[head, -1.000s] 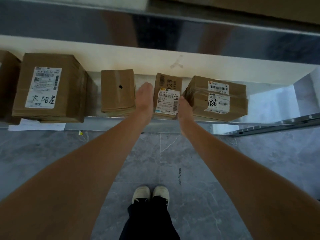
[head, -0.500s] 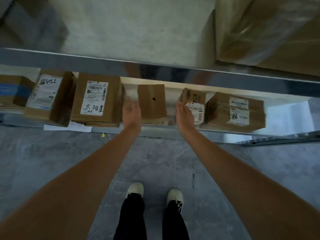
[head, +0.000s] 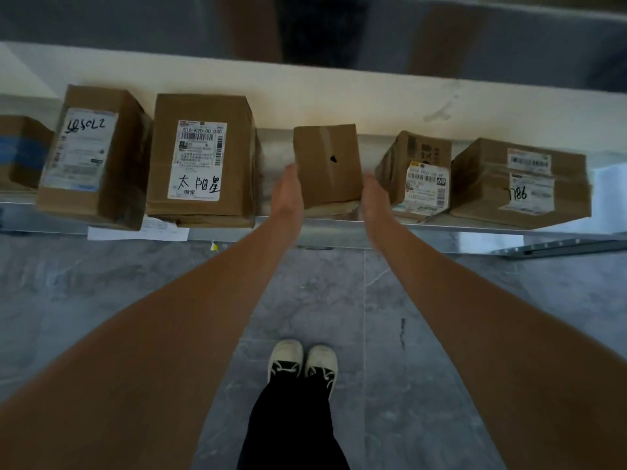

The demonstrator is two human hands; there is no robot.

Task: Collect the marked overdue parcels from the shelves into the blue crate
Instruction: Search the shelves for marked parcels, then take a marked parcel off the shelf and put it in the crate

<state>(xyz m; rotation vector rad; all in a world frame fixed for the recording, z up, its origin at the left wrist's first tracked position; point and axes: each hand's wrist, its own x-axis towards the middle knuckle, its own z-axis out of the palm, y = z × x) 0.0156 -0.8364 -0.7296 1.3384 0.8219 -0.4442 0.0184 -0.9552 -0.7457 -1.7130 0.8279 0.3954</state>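
Between the two hands sits a small brown parcel (head: 326, 166) with a black mark on its top, resting on the shelf (head: 339, 232). The left hand (head: 287, 195) lies flat against its left side and the right hand (head: 372, 195) against its right side, fingers straight. Just right of the right hand stands a labelled parcel (head: 415, 174); left of the left hand, a taller handwritten-label parcel (head: 202, 161).
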